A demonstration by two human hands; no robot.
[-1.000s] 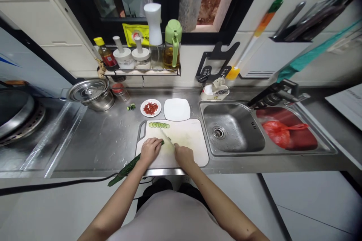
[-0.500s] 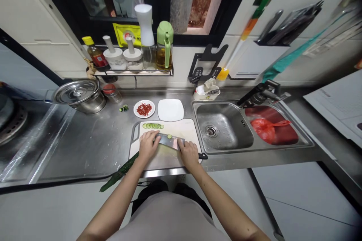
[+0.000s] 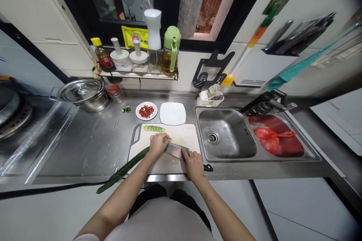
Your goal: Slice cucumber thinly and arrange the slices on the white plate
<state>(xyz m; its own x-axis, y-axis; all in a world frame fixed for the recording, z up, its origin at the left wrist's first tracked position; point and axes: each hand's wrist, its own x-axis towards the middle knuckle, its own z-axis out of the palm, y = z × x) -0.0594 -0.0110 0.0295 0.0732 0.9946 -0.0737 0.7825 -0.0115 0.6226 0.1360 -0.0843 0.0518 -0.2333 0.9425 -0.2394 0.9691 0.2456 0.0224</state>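
Observation:
A white cutting board (image 3: 181, 137) lies on the steel counter in front of me. My right hand (image 3: 193, 162) is closed round the black handle of a cleaver (image 3: 174, 150), whose blade lies nearly flat over the board. My left hand (image 3: 158, 143) rests at the blade's left end with curled fingers, over the cut end of a long cucumber (image 3: 124, 168) that slants off the counter's front edge. A row of cucumber slices (image 3: 154, 129) lies along the board's far edge.
Behind the board stand a small plate of red chilli pieces (image 3: 146, 111) and an empty white square plate (image 3: 172, 113). A double sink (image 3: 229, 139) is at the right, a lidded pot (image 3: 83, 94) at the left, and a condiment rack (image 3: 138, 71) on the wall.
The cleaver went from cutting upright to lying nearly flat with a slice on it. My left hand moved right onto the blade's end. The view shifted slightly.

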